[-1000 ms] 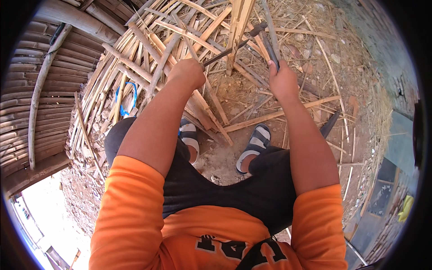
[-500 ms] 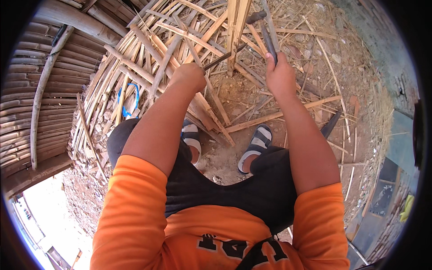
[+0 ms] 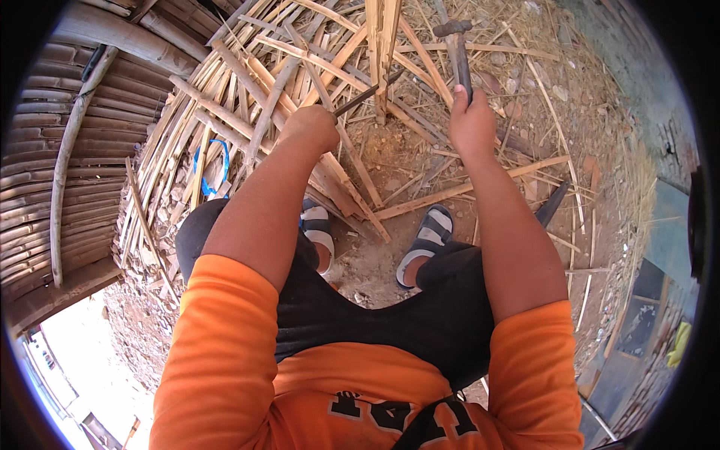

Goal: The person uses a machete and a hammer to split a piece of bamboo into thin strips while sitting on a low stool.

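blade (image 3: 357, 100) seemingly within split wood (image 3: 390, 34)

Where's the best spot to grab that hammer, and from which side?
The hammer is probably best gripped low on its handle, coming from the near side, as the right hand does: that slim end lies nearest, while the bulky head sits crosswise at the far end.

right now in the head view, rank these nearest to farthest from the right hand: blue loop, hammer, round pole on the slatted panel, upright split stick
1. Hammer: in the right hand.
2. Upright split stick: just left of the hammer.
3. Blue loop: farther left.
4. Round pole: far left, on the slatted panel.
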Demonstrator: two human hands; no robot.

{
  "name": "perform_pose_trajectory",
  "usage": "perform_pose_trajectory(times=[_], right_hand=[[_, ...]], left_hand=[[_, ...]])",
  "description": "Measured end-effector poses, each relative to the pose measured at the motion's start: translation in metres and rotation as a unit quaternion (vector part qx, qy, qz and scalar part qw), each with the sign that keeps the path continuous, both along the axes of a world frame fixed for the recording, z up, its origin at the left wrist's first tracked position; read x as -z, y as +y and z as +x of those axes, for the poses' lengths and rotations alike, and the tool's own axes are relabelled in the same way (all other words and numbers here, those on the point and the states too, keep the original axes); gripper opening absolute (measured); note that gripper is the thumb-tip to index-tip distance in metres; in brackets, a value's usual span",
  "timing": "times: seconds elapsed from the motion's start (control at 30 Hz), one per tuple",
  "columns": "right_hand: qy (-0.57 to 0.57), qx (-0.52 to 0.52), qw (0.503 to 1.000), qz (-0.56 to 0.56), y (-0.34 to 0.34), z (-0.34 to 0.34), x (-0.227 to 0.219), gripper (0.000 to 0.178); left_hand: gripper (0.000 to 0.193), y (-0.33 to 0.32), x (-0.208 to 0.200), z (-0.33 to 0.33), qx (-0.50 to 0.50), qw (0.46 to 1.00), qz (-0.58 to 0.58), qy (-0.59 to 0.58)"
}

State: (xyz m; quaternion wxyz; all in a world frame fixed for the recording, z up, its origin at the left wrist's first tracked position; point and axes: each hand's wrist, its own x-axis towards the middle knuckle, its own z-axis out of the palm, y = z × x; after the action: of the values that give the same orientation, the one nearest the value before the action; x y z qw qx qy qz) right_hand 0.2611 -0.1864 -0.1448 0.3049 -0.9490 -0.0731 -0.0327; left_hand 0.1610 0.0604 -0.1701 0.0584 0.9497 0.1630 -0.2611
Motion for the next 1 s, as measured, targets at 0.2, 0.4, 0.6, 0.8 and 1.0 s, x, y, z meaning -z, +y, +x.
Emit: perform_pose_trajectory(times=[0.2, 0.4, 0.6, 0.8, 1.0], right_hand=[[0.085, -0.074, 0.991, -0.070, -0.004, -0.029, 0.034, 0.040], [0.054, -0.059, 0.995, -0.059, -0.001, -0.005, 0.020, 0.037], [0.048, -0.054, 0.997, -0.026, 0.010, -0.012, -0.002, 0.035], [0.106, -0.112, 0.985, -0.080, 0.006, -0.022, 0.044, 0.036], [0.022, -0.016, 0.999, 0.026, 0.015, 0.000, 0.002, 0.037]], left_hand=[[0.033, -0.006, 0.002, 0.003, 0.018, 1.000, -0.014, 0.009], [0.034, 0.001, 0.019, -0.002, 0.032, 0.999, -0.006, -0.001], [0.033, -0.005, 0.013, 0.000, 0.037, 0.999, -0.003, 0.017], [0.032, 0.001, 0.036, -0.007, 0.005, 1.000, -0.006, 0.011], [0.032, -0.001, 0.028, -0.002, 0.043, 0.999, -0.009, 0.004]])
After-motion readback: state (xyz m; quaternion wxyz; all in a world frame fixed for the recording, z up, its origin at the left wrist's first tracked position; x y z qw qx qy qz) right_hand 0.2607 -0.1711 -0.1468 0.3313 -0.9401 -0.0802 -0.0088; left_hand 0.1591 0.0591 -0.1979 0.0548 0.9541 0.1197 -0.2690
